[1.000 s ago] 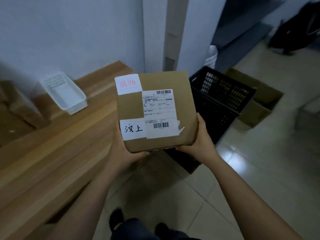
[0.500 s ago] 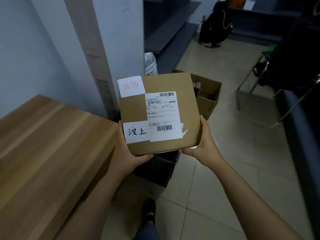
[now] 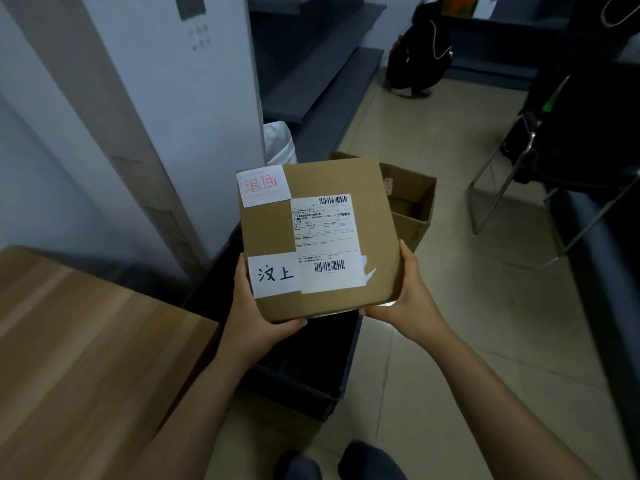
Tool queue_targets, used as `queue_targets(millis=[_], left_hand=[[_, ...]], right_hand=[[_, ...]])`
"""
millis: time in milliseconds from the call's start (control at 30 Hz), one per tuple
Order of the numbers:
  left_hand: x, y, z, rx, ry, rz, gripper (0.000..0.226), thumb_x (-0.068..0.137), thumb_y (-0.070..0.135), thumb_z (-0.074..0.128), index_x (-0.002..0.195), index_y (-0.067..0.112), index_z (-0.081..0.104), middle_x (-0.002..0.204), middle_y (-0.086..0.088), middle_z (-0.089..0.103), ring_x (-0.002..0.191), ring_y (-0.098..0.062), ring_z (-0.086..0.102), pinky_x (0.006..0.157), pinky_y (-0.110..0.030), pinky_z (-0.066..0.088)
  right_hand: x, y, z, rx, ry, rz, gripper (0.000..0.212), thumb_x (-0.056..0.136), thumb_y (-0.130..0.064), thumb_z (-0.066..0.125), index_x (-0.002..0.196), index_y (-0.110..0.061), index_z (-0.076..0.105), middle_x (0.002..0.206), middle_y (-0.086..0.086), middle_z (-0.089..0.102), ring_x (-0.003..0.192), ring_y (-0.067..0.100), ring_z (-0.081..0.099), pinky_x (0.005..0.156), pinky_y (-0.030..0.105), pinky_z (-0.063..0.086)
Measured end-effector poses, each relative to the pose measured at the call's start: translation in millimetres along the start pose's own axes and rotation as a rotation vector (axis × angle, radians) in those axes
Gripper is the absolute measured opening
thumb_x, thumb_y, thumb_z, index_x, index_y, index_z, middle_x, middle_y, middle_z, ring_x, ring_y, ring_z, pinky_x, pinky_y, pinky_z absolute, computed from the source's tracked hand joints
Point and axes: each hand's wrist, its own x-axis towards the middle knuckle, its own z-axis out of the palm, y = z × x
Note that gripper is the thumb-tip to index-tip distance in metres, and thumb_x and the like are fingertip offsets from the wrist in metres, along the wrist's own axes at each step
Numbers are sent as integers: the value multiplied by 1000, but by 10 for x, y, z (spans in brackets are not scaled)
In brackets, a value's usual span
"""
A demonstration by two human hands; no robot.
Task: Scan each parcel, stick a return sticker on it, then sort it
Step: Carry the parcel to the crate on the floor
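Observation:
A brown cardboard parcel hangs in the air between my hands, above a black plastic crate on the floor. On its top are a white shipping label with barcodes, a white return sticker with red characters at the far left corner, and a white sticker with black handwriting at the near left. My left hand grips the near left corner from below. At the near right edge, my right hand holds the parcel with the thumb up its side.
A wooden table fills the lower left. An open cardboard box stands on the floor behind the parcel, a white bag beside a white pillar. Metal chair legs and a dark backpack lie to the right and far back.
The view has swung right, away from the table. The parcel stays in both hands and now hangs over the black crate, with the open cardboard box behind it.

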Motion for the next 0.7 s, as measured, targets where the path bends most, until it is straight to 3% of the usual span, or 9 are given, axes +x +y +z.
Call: queue_targets(millis=[67, 167, 333, 433, 533, 600, 700], left_hand=[[137, -15, 99, 1, 31, -17, 133, 56, 21, 93, 151, 36, 2, 131, 36, 34, 118, 24, 35, 85, -2, 36], [320, -23, 281, 8, 99, -53, 134, 55, 24, 94, 151, 35, 2, 138, 29, 36, 125, 17, 36, 92, -8, 38], [508, 0, 672, 12, 264, -125, 134, 54, 21, 94, 151, 35, 3, 137, 33, 34, 125, 18, 36, 88, -1, 36], [548, 24, 898, -20, 373, -185, 135, 54, 19, 94, 150, 38, 2, 142, 27, 35, 129, 13, 34, 95, -11, 36], [518, 18, 1023, -20, 469, -231, 134, 53, 24, 93, 150, 38, 2, 145, 25, 33, 133, 8, 33, 97, -13, 36], [479, -10, 1064, -29, 521, -255, 132, 53, 22, 93, 149, 38, 3, 143, 24, 36, 132, 8, 35, 96, -8, 38], [411, -66, 1095, -42, 589, -286, 132, 55, 13, 94, 151, 31, 5, 141, 20, 42, 130, 5, 40, 96, -7, 39]], right_hand=[[231, 84, -66, 1, -36, 4, 135, 59, -15, 93, 153, -30, -3, 144, -14, 34, 126, 5, 40, 93, 17, 39], [610, 185, -175, 16, -125, -7, 135, 59, -13, 92, 153, -30, -3, 141, -16, 35, 125, 5, 41, 94, 21, 44], [1251, 298, -384, 47, -322, -67, 126, 61, -16, 91, 151, -32, 4, 125, -34, 34, 116, -10, 41, 90, 8, 41], [1589, 374, -454, 40, -431, -116, 121, 60, -15, 91, 142, -43, 6, 120, -42, 30, 105, -30, 38, 85, 2, 38], [1801, 410, -406, 4, -537, -151, 125, 61, -12, 90, 150, -31, 5, 119, -41, 25, 102, -23, 37, 86, 4, 33], [1885, 416, -338, 1, -607, -173, 124, 60, -8, 90, 151, -23, 7, 119, -38, 25, 103, -22, 34, 82, -4, 30], [1982, 417, -183, -14, -688, -210, 112, 61, 2, 87, 140, -30, 15, 117, -35, 29, 96, -35, 37, 76, -8, 32]])
